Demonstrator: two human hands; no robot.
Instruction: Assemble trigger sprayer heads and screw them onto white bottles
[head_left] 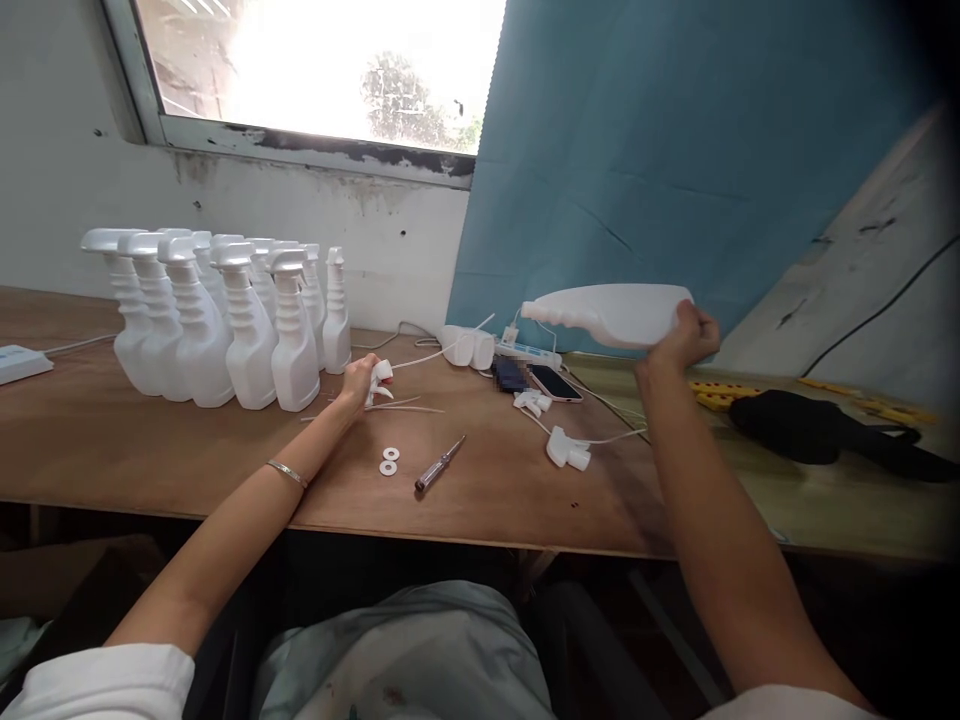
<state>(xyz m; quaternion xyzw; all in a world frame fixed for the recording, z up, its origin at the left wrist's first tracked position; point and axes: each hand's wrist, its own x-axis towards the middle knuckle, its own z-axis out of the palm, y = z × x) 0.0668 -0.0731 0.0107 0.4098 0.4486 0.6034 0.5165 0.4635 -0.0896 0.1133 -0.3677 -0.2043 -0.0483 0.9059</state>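
Note:
My left hand (360, 382) is closed around a white trigger sprayer head (382, 372), whose thin dip tube points up to the right. Above the right part of the table, my right hand (681, 335) grips a white plastic bottle (611, 308) by its base end. The bottle lies nearly level in the air, its open neck facing left toward the sprayer head. Bottle and sprayer head are well apart. Below my left hand lie thin loose tubes (409, 408), two white washers (388, 460) and a screwdriver (440, 464). More sprayer heads (568, 448) rest on the table beneath the bottle.
Several white spray bottles (202, 330) stand grouped at the left, near the wall. A white bottle (469, 346), a power strip (531, 352) and a phone (555, 382) lie at the back. A black object (795, 425) and yellow pieces (716, 395) are at the right.

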